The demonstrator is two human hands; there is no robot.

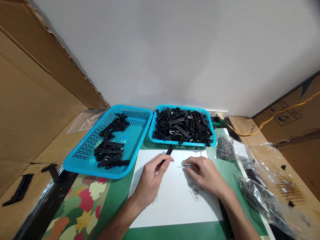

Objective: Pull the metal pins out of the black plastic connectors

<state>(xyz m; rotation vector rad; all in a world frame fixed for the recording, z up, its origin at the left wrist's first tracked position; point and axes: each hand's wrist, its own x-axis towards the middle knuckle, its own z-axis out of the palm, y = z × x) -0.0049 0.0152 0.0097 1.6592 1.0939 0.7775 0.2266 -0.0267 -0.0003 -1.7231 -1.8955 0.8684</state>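
My left hand is closed on a black plastic part, whose far end sticks out past the fingers. Across a small gap, my right hand pinches a thin, light-coloured rod-like tool pointing left toward that part; its exact kind is too small to make out. Both hands are over a white sheet. Tiny dark wire-like pieces lie scattered on the sheet below my right hand, and a few more show beside my left wrist.
A blue basket at left holds some black parts; another blue basket behind the sheet is heaped with them. Clear bags of small pieces lie at right. Loose black parts rest on cardboard at far left. Yellow wires run at right.
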